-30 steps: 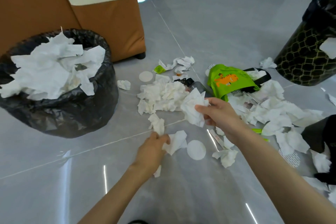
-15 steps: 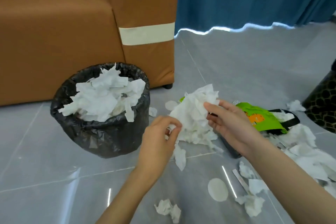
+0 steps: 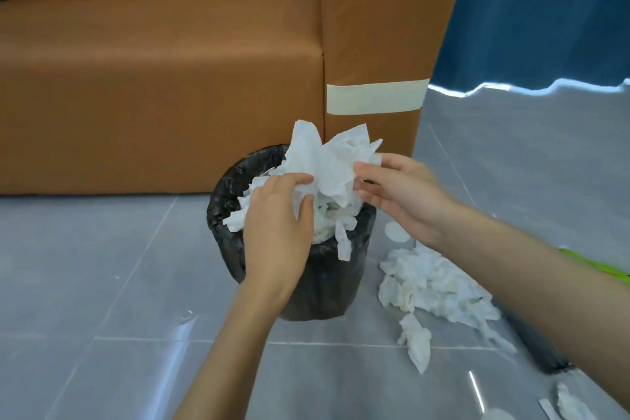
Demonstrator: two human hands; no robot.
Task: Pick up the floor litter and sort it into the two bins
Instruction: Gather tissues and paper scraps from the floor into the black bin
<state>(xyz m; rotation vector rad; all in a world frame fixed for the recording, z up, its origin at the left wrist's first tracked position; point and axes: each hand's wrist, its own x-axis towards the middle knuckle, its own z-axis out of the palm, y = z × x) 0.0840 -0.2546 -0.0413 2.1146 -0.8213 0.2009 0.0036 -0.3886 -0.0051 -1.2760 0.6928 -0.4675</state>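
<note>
Both hands were on one tissue wad point(image 3: 327, 164), held just above the mouth of the black-lined bin point(image 3: 228, 187).
- Left hand point(image 3: 278, 225): thumb and fingers curled into the wad's 8 o'clock side, gripping it. Palm was over the bin's near rim.
- Right hand point(image 3: 399, 201): thumb and fingertips pinched the wad's 3 o'clock edge.
- Wad stuck up past the rim toward 12 o'clock. Its lower part met the paper already in the bin; couldn't tell where one ended and the other began.
- Bin was heaped with white tissue, with some strips hanging over the rim at 5 o'clock.

Rest of the litter:
- Loose tissue pile point(image 3: 433, 286) lay on the grey tile floor point(image 3: 102, 283), at the bin's 4 o'clock, just beside it.
- White round disc point(image 3: 393, 232) lay flat at the bin's 3 o'clock, partly hidden by the right wrist.
- Green packet point(image 3: 596, 266) showed only as an edge at frame 3 o'clock.
- Small scraps point(image 3: 566, 406) lay at frame 5 o'clock.

Brown sofa point(image 3: 153, 78) stood behind the bin at 12 o'clock.
</note>
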